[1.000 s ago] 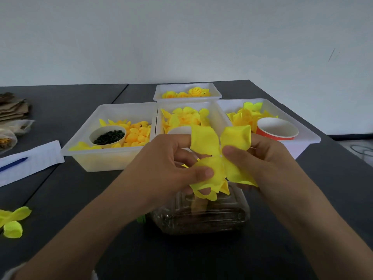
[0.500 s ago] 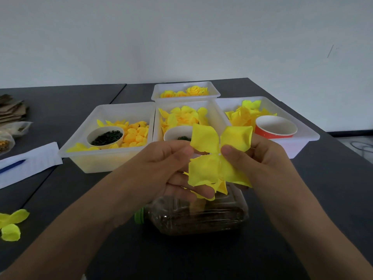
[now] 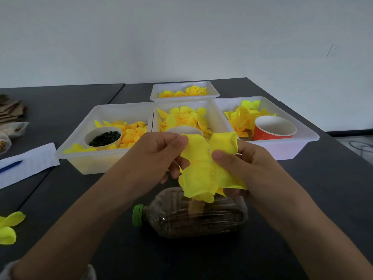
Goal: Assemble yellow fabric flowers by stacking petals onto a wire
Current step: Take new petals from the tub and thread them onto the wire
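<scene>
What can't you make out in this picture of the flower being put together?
- Wire: head view, hidden behind the petals and both hands, left and right.
- Bottle contents: head view, a dark fill, too blurred to identify.
- Middle cup: head view, the left hand covers most of it.
- Loose petals: head view, cut off by the left edge.

no readable text, label, brand or number anywhere, faint ruled lines on the white paper (image 3: pixel 28 164) too blurred to read

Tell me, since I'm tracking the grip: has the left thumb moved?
Yes. The left hand lifted its thumb away from the bottle, up onto the upper petal.
</scene>
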Action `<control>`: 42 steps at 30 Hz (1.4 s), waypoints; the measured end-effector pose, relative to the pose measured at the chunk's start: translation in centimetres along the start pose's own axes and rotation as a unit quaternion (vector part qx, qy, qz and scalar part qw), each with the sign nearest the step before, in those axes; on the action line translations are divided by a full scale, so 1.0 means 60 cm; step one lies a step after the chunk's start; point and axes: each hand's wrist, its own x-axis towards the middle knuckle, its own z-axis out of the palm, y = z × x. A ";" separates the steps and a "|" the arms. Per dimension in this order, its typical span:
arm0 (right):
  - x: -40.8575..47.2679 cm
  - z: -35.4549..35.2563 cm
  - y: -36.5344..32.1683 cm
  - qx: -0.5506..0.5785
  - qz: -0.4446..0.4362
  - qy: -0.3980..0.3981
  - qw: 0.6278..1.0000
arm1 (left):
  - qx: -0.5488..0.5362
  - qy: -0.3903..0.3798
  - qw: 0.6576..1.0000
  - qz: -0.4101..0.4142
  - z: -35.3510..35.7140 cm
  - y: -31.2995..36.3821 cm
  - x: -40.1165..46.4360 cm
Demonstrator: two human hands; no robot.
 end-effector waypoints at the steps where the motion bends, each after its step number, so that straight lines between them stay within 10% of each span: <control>1: 0.001 0.000 -0.002 -0.002 0.003 0.002 1.000 | 0.009 0.002 1.000 0.005 0.002 -0.001 0.005; 19: 0.007 -0.037 0.014 -0.032 0.077 0.021 0.996 | -0.096 -0.058 0.981 -0.156 -0.017 -0.012 0.062; 42: 0.020 -0.032 0.026 -0.058 0.056 0.094 0.992 | 0.053 -0.041 0.992 -0.109 -0.014 -0.029 0.097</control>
